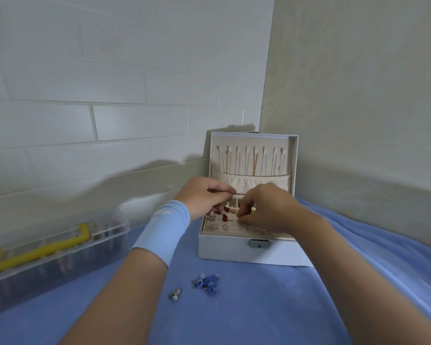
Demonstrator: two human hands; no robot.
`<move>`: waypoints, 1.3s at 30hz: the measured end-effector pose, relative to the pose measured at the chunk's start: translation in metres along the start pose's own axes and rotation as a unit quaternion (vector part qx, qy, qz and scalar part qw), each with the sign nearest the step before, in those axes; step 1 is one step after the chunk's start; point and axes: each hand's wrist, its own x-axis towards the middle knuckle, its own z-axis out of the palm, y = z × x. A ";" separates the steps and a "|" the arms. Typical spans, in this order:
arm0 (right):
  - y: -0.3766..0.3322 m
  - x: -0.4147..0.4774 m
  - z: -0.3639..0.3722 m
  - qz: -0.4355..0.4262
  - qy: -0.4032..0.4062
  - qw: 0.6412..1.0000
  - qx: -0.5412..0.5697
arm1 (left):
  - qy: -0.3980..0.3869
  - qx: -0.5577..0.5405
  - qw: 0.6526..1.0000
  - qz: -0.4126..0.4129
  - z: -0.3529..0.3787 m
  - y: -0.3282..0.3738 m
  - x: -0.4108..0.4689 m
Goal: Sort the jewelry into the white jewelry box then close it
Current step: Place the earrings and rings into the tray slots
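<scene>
- Pearl earring (175, 293) and blue flower earrings (207, 282) lie unsorted on the blue cloth, near the white jewelry box (246, 250).
- Left hand (204, 197) pinches a small ring over the open tray.
- Right hand (266, 210) curled, fingertips pressing into the earring panel (held item unclear); lid up, necklaces hung.
</scene>
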 end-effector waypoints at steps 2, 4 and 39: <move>-0.001 -0.001 -0.001 -0.001 -0.003 1.000 -0.004 | -0.002 -0.005 1.000 0.000 0.000 -0.001 0.000; 0.000 -0.002 -0.002 0.003 -0.015 1.000 -0.004 | -0.004 -0.010 1.000 0.001 0.000 0.000 0.001; 0.004 -0.003 -0.018 -0.027 0.119 0.946 0.300 | 0.034 0.005 0.998 0.050 0.002 0.009 0.002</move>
